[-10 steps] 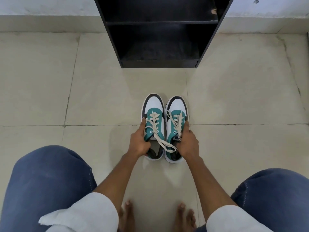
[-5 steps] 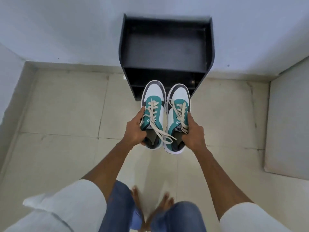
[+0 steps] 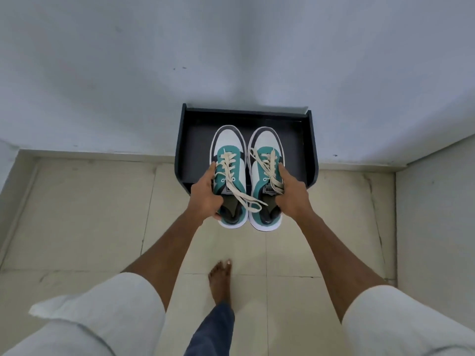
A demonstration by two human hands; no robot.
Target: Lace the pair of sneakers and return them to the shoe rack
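each hand grips one laced sneaker by its outer side, left hand (image 3: 205, 199) and left sneaker (image 3: 229, 176) beside right hand (image 3: 291, 197) and right sneaker (image 3: 266, 176), toes toward twelve o'clock over the shoe rack (image 3: 312, 150), likely for setting down together.

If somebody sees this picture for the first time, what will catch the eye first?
First, the pair of teal and white sneakers at the centre, side by side, with cream laces. The left hand and the right hand each hold one, above the top of the black shoe rack at the wall.
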